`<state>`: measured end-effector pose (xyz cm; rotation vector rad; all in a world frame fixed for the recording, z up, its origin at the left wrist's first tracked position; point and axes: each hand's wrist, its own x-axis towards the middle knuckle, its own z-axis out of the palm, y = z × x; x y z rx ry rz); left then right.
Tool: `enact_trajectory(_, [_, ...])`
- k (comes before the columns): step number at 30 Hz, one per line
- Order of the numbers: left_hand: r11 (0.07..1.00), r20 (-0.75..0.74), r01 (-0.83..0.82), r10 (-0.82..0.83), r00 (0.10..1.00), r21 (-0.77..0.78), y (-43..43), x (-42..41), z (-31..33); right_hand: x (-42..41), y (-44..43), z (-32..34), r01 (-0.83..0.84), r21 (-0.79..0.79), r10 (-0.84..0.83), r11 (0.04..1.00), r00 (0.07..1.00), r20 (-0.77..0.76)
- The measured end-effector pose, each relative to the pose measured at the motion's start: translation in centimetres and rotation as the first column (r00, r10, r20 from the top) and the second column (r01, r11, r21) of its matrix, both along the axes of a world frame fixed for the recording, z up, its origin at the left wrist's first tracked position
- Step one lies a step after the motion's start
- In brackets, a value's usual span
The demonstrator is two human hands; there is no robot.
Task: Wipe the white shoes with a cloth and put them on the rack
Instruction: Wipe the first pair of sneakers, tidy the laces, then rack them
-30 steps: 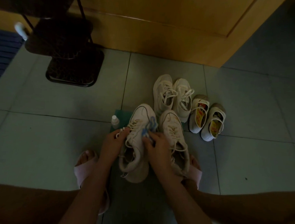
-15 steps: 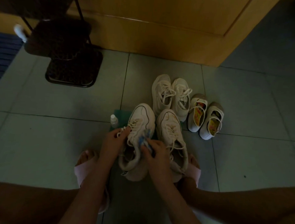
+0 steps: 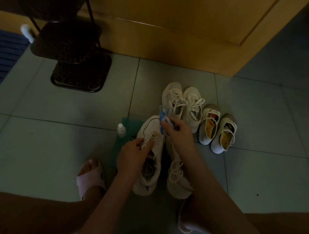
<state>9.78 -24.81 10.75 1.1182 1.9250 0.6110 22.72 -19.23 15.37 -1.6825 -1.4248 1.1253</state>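
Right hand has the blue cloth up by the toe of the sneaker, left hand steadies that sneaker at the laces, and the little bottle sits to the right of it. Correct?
Not quite. In the head view the small bottle stands left of the sneaker, on the green mat. The rest holds: right hand holds the blue cloth, left hand at the laces.

Held sneaker (image 3: pixel 152 134): white, thin dark line round the toe, small dark mark at the heel. Sneaker beside it (image 3: pixel 176 172): white w/ off-white laces. Cloth (image 3: pixel 163 120): blue and white patches. Second sneaker pair (image 3: pixel 182 104): cream-white. Small shoes (image 3: pixel 217 128): white w/ grey toes; insoles yellow and red, print unclear in low light. Mat (image 3: pixel 126 133): green w/ round pale logo. Bottle (image 3: pixel 121 130): clear, white cap. Slipper (image 3: pixel 90 178): pale pink. Floor (image 3: pixel 51 147): grey-green tiles. Rack (image 3: pixel 78 67): black. Door (image 3: pixel 171 29): yellow-brown wood.
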Motion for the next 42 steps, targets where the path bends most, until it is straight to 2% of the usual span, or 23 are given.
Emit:
enact_trajectory(2, [0.997, 0.108, -0.076, 0.076, 0.991, -0.005, 0.7, -0.4, 1.0, -0.3, 0.9, -0.2, -0.017, 0.005, 0.017, 1.000, 1.000, -0.003])
enact_trajectory(4, [0.979, 0.284, -0.183, 0.150, 0.947, 0.092, 2.2, -0.6, 2.6, -1.0, 1.3, 0.1, -0.053, 0.034, 0.053, 0.998, 0.999, -0.002])
enact_trajectory(5, [0.966, 0.417, -0.235, 0.170, 0.893, 0.109, 3.3, -0.7, 3.4, -1.4, 1.3, 0.3, -0.093, 0.043, 0.093, 0.995, 0.996, -0.006])
enact_trajectory(7, [0.967, 0.664, -0.255, 0.176, 0.727, 0.023, 5.0, -0.8, 4.4, -2.2, 1.2, 0.8, -0.194, 0.027, 0.196, 0.981, 0.979, -0.059])
enact_trajectory(8, [0.975, 0.710, -0.223, 0.157, 0.686, -0.001, 5.5, -0.9, 4.4, -2.4, 1.0, 0.9, -0.241, 0.008, 0.240, 0.971, 0.964, -0.111])
enact_trajectory(10, [0.981, 0.680, -0.190, 0.122, 0.722, 0.026, 6.0, -0.8, 4.2, -2.3, 0.6, 1.5, -0.264, -0.020, 0.255, 0.964, 0.946, -0.200])
enact_trajectory(12, [0.946, 0.631, -0.319, 0.218, 0.744, 0.050, 6.9, -2.3, 2.7, -3.3, 1.6, 0.6, -0.194, -0.082, 0.174, 0.978, 0.964, -0.199])
enact_trajectory(14, [0.917, 0.553, -0.381, 0.257, 0.793, 0.120, 6.7, -2.6, 2.1, -3.1, 1.3, -0.1, -0.080, -0.172, 0.077, 0.982, 0.997, -0.024])
enact_trajectory(17, [0.923, 0.442, -0.329, 0.215, 0.871, 0.198, 6.1, -2.3, 1.5, -4.0, -0.2, -2.2, -0.090, -0.377, 0.213, 0.922, 0.930, 0.300])
enact_trajectory(18, [0.932, 0.418, -0.301, 0.196, 0.887, 0.203, 6.0, -2.1, 1.2, -4.5, -0.6, -3.2, -0.103, -0.377, 0.258, 0.921, 0.884, 0.389])
enact_trajectory(20, [0.947, 0.356, -0.218, 0.124, 0.926, 0.238, 6.3, -1.6, 0.9, -4.7, -1.1, -4.6, -0.090, -0.285, 0.227, 0.954, 0.839, 0.495])
enact_trajectory(22, [0.950, 0.275, -0.101, 0.017, 0.961, 0.294, 7.3, -1.1, 0.6, -4.3, -1.1, -5.0, -0.061, -0.242, 0.169, 0.968, 0.875, 0.454])
enact_trajectory(24, [0.950, 0.212, 0.031, -0.101, 0.972, 0.310, 9.0, -0.6, -0.1, -3.7, -1.3, -5.1, -0.017, -0.284, 0.113, 0.959, 0.938, 0.327])
enact_trajectory(27, [0.946, 0.235, 0.235, -0.287, 0.929, 0.224, 11.3, 0.3, -1.6, -3.0, -1.7, -4.5, 0.038, -0.295, 0.034, 0.955, 0.972, 0.233])
enact_trajectory(30, [0.922, 0.255, 0.354, -0.383, 0.888, 0.154, 12.3, 0.6, -2.9, -2.6, -2.2, -4.5, 0.050, -0.311, 0.015, 0.949, 0.979, 0.203])
enact_trajectory(34, [0.937, 0.260, 0.325, -0.348, 0.901, 0.130, 11.3, -0.3, -3.4, -2.6, -2.4, -4.8, 0.054, -0.274, 0.002, 0.960, 0.980, 0.199])
enact_trajectory(36, [0.946, 0.265, 0.272, -0.312, 0.912, 0.176, 10.1, -0.6, -3.5, -2.6, -2.5, -4.5, 0.060, -0.262, -0.009, 0.963, 0.982, 0.191])
enact_trajectory(42, [0.941, 0.144, 0.237, -0.276, 0.950, 0.241, 6.5, -0.5, -3.4, -2.9, -2.3, -4.1, 0.040, -0.205, -0.002, 0.978, 0.983, 0.184])
